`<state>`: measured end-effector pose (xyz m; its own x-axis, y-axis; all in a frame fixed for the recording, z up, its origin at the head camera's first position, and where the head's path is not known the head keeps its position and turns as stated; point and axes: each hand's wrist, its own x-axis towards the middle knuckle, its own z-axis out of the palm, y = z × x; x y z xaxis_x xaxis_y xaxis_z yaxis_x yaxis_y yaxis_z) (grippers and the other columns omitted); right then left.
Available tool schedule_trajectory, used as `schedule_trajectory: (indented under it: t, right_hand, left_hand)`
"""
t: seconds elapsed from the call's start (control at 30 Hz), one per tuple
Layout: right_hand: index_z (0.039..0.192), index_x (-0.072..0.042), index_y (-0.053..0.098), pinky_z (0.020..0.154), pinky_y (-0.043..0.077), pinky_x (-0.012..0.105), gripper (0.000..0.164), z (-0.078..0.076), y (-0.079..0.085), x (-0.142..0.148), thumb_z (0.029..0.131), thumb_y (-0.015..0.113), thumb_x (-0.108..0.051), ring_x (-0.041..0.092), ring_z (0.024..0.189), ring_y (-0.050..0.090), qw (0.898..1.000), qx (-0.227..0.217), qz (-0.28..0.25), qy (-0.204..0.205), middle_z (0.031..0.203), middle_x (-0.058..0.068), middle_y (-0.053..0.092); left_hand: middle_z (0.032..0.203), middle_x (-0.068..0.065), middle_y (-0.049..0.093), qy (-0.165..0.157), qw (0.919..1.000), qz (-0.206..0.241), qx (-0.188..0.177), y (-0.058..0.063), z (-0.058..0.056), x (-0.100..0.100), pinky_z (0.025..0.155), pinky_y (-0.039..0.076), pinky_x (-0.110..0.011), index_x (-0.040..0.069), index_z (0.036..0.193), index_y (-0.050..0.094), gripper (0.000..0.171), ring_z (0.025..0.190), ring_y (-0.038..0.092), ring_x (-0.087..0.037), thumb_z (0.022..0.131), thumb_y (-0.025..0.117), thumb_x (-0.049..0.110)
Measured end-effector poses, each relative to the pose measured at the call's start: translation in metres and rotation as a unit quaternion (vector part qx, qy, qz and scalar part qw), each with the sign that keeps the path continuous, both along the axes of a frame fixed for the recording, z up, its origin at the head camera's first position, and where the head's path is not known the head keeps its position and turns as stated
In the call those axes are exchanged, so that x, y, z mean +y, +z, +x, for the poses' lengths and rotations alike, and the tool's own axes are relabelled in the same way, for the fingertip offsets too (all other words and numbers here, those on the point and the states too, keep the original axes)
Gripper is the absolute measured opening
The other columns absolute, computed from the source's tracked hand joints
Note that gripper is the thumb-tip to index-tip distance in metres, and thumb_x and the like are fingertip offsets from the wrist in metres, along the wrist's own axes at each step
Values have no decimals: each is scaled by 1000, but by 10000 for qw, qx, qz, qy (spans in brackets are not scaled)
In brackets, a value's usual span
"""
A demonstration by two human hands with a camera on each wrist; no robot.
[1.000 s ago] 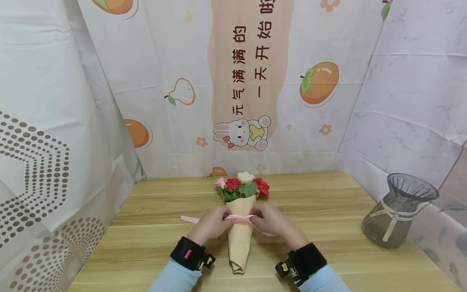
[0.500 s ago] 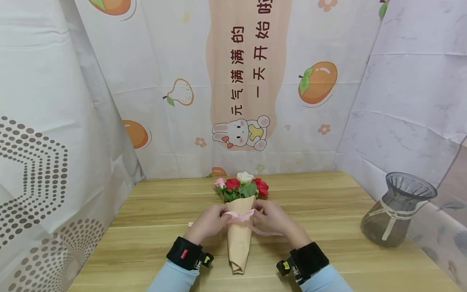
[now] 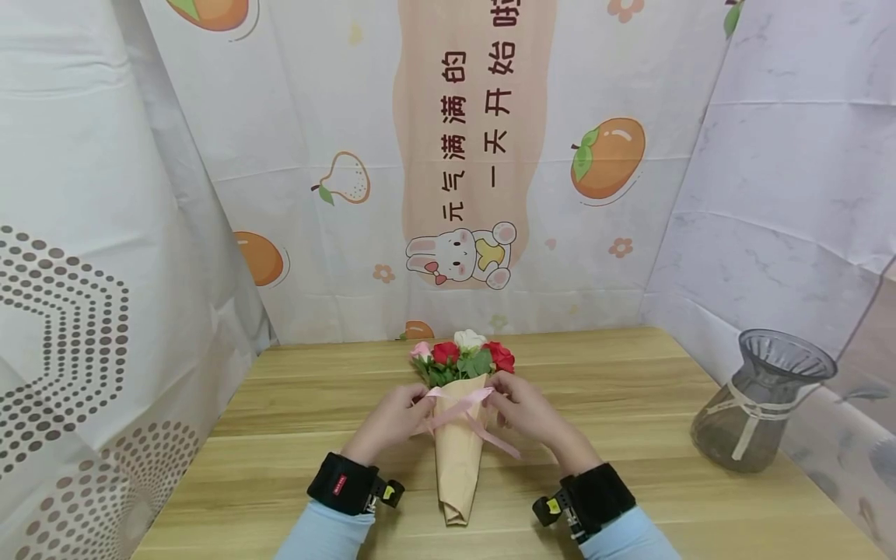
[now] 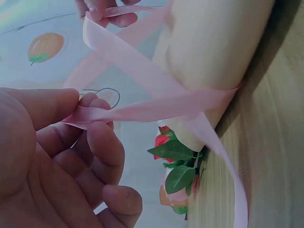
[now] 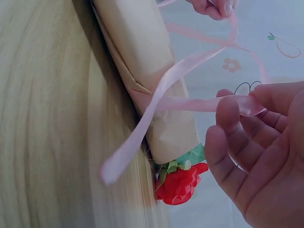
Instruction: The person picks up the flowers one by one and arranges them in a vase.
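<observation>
A bouquet wrapped in brown paper point(image 3: 458, 478) lies on the table, flower heads pointing away from me. Red roses point(image 3: 500, 356), a white rose point(image 3: 469, 340) and a pink one point(image 3: 421, 350) show above green leaves. Pink ribbon point(image 3: 458, 408) passes round the wrap and crosses over itself in front. On the left side, my left hand point(image 3: 392, 424) pinches one stretch of it between thumb and fingers, seen close in the left wrist view. Opposite, my right hand point(image 3: 528, 412) pinches another stretch. One loose ribbon tail point(image 5: 126, 154) hangs beside the paper in the right wrist view.
A grey ribbed glass vase point(image 3: 745, 435) with cord tied round its neck stands near the right edge of the wooden table point(image 3: 294, 467). Behind it hangs a printed cloth point(image 3: 336, 249), and more cloth hangs at both sides.
Both hands have moved slightly apart and farther from me, drawing the ribbon up in loose loops. The left tail has been drawn in; the right tail now slants down across the wrap. The bouquet stays put.
</observation>
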<state>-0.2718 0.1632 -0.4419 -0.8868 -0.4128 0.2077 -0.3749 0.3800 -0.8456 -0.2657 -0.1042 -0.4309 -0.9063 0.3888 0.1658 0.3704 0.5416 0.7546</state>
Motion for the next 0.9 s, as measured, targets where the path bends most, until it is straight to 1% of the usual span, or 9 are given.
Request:
schedule_trajectory:
  t: [0.13, 0.23, 0.33, 0.4, 0.5, 0.57, 0.67, 0.73, 0.9]
  right_hand:
    - [111, 0, 57, 59, 55, 38, 15, -2, 1, 1, 108, 51, -13, 31, 65, 64, 9992, -166, -357, 18, 91, 18, 68]
    - [110, 0, 57, 59, 55, 38, 18, -2, 3, 3, 108, 51, -16, 28, 64, 63, 9981, -300, -545, -11, 91, 19, 68]
    - [111, 1, 58, 58, 54, 35, 19, -2, 5, 5, 108, 51, -17, 25, 62, 61, 9968, -377, -707, -74, 96, 23, 64]
    - [110, 2, 58, 57, 53, 36, 20, -2, 6, 7, 109, 50, -17, 24, 62, 59, 9961, -417, -770, -131, 94, 23, 62]
    - [110, 1, 60, 57, 52, 36, 22, -3, 6, 9, 109, 50, -18, 22, 61, 57, 9951, -478, -837, -230, 90, 18, 61]
    - [110, 0, 61, 56, 51, 35, 22, -4, 7, 11, 109, 51, -19, 21, 60, 56, 9941, -532, -880, -330, 88, 14, 61]
    - [110, 1, 61, 55, 48, 30, 22, -4, 8, 14, 108, 52, -19, 20, 59, 54, 9922, -605, -995, -442, 88, 17, 61]
    - [109, 3, 60, 54, 47, 29, 23, -4, 9, 17, 108, 52, -19, 19, 59, 53, 9907, -660, -1073, -506, 88, 19, 60]
    - [108, 7, 57, 55, 46, 30, 28, -3, 12, 25, 109, 52, -20, 19, 59, 50, 9879, -728, -1193, -673, 89, 20, 59]
  left_hand:
    - [65, 2, 48, -13, 9983, 489, -301, 4, 1, -5, 49, 36, -25, 1, 92, 65, 25, 54, 45, -12, 107, 53, 17]
    - [65, 0, 50, 8, 9964, 757, -389, 6, 2, -9, 48, 36, -25, 0, 93, 65, 25, 54, 47, -11, 106, 53, 18]
    - [64, -3, 51, 48, 9948, 937, -391, 7, 1, -12, 48, 34, -25, 1, 93, 65, 24, 54, 46, -12, 106, 53, 18]
    - [64, -3, 51, 124, 9935, 1034, -460, 7, 0, -14, 48, 33, -25, 4, 94, 66, 22, 55, 45, -13, 106, 53, 17]
    - [69, -5, 52, 285, 9904, 1218, -595, 8, -2, -19, 50, 33, -26, 6, 97, 67, 21, 57, 44, -15, 107, 52, 16]
    - [76, -7, 57, 436, 9869, 1369, -733, 9, -3, -22, 52, 35, -26, 5, 99, 67, 21, 60, 46, -16, 108, 51, 17]
    - [89, -11, 62, 651, 9797, 1681, -880, 10, -5, -27, 56, 39, -26, 2, 104, 65, 22, 65, 48, -17, 108, 51, 18]
    - [93, -12, 64, 791, 9747, 1870, -936, 11, -6, -30, 59, 41, -26, 1, 106, 64, 21, 67, 49, -17, 108, 51, 17]
    - [93, -11, 64, 1060, 9652, 2161, -1023, 14, -7, -40, 59, 40, -25, -2, 110, 62, 20, 67, 48, -17, 108, 49, 14]
